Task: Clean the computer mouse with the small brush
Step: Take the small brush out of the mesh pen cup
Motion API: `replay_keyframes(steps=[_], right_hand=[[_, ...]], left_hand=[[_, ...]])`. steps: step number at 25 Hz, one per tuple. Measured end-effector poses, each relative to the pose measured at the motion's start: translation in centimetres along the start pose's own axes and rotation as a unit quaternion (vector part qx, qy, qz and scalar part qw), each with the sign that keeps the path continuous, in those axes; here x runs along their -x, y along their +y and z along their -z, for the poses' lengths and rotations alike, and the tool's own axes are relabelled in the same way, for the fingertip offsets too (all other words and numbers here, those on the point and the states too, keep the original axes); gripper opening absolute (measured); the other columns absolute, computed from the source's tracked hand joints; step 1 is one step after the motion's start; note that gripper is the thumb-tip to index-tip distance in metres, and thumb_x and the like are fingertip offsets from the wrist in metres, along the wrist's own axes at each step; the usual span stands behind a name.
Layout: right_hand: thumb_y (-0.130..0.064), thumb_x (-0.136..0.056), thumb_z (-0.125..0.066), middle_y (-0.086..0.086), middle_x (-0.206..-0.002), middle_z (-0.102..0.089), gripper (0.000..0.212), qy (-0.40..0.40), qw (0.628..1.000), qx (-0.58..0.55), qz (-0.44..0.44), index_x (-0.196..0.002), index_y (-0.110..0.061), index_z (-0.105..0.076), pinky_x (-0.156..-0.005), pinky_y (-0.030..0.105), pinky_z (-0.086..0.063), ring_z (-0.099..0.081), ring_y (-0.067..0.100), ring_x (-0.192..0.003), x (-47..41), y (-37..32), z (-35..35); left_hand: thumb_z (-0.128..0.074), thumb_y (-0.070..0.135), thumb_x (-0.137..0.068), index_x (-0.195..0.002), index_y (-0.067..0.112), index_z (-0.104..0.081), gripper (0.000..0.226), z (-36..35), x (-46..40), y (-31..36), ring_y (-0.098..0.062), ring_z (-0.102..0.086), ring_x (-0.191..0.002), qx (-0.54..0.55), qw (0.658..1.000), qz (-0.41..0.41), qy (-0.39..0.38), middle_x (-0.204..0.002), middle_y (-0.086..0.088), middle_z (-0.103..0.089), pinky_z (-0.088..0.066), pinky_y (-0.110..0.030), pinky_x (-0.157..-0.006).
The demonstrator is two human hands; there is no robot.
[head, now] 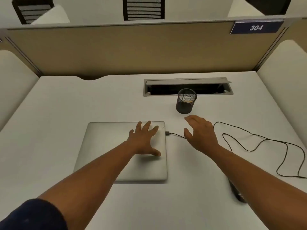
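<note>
Overhead, blue partition label (256, 27) reading "304".

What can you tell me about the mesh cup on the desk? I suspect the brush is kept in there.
The mesh cup is a small round holder of black wire mesh, open-topped, standing upright on the white desk. It sits just in front of the open cable hatch and beyond the right hand, which reaches toward it without touching. Something pale or tan shows through the mesh inside; whether it is a brush cannot be told.
</note>
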State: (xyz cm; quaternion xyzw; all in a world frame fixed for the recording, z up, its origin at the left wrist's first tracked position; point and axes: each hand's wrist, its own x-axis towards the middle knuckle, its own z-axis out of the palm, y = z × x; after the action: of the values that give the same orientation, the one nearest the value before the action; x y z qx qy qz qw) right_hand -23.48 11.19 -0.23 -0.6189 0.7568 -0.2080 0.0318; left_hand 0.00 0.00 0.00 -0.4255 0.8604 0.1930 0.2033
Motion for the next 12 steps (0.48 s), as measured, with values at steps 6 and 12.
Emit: replay_keyframes(steps=[6, 12], right_hand=[[-0.016, -0.095, -0.068, 0.012, -0.128, -0.072, 0.034, -0.008, 0.999, -0.024, -0.021, -0.128, -0.007, -0.070, -0.094, 0.048, -0.056, -0.068, 0.034, -0.113, -2.0, 0.9, 1.0], [-0.025, -0.100, -0.064, 0.012, -0.126, -0.069, 0.039, 0.004, 0.993, -0.057, -0.103, -0.137, -0.011, -0.063, -0.083, 0.031, -0.051, -0.066, 0.026, -0.105, -7.2, 2.0, 2.3]], left_hand=[[-0.096, 0.055, -0.074, -0.174, 0.039, -0.001, 0.138, -0.2, -0.8, 0.1, -0.039, 0.013, -0.165, 0.001, 0.997, 0.024, -0.076, -0.181, 0.004, 0.011, -0.033, -0.060, -0.124], [-0.100, 0.047, -0.068, -0.168, 0.033, -0.023, 0.127, 0.0, -1.1, 0.6, -0.043, -0.005, -0.160, -0.012, 0.997, 0.020, -0.074, -0.176, 0.000, -0.008, -0.044, -0.059, -0.117]])
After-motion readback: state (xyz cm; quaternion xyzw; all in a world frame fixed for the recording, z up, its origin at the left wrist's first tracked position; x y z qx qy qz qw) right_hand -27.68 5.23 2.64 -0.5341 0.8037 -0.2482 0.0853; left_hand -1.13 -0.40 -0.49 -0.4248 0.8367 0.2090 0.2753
